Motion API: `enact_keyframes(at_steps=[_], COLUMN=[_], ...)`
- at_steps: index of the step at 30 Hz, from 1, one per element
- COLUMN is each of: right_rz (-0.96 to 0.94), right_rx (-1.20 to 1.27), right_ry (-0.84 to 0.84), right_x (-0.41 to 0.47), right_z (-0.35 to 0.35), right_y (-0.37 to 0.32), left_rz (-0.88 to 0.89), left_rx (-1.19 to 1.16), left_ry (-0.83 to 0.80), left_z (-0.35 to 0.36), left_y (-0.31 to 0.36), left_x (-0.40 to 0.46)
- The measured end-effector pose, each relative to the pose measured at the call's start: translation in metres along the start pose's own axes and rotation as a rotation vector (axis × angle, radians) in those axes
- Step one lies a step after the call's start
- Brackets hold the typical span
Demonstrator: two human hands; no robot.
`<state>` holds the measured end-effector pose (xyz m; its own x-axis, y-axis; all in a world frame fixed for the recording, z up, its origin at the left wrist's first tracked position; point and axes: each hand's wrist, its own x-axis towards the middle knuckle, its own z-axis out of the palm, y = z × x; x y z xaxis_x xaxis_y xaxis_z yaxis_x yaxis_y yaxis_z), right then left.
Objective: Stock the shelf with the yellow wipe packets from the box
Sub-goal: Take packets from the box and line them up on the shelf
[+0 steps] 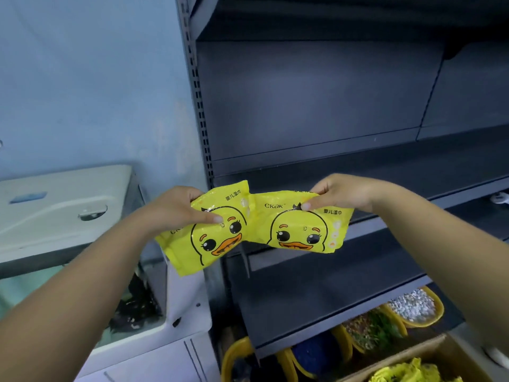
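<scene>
You're mid-carry here: your left hand [176, 209] has a pinch grip on one glossy yellow duck-face wipe packet [205, 232], and your right hand [340, 195] pinches a second one [300, 224]. Both are up in front of the bare dark metal shelf [358, 166]. The brown cardboard box [429, 354] sits bottom right. Next I'd say reach forward and set them down flat, side by side.

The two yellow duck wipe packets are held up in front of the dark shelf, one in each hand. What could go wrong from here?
1. The left hand and right hand each pinch only the top edge of a packet, the left packet and right packet; the glossy film might slip.
2. The packets overlap in the middle, so setting both down together may leave them crooked on the shelf.
3. A dropped packet could miss the cardboard box and land among the yellow bowls.
</scene>
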<state>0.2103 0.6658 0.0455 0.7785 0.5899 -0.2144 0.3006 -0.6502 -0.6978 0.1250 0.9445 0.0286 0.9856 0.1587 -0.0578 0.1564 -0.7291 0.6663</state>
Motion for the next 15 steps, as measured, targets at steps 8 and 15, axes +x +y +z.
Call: enact_keyframes(at_steps=[8,15], right_rz=[0.001,-0.012], right_rx=[-0.039,-0.09], right_ry=[0.026,0.06], right_x=[0.064,0.103], right_z=[-0.053,-0.056], right_y=[0.034,0.05], left_rz=[0.03,0.008], left_rx=[0.11,0.158], left_ry=[0.016,-0.037], left_z=[0.01,0.017], left_y=[0.025,0.022], left_x=[0.096,0.156])
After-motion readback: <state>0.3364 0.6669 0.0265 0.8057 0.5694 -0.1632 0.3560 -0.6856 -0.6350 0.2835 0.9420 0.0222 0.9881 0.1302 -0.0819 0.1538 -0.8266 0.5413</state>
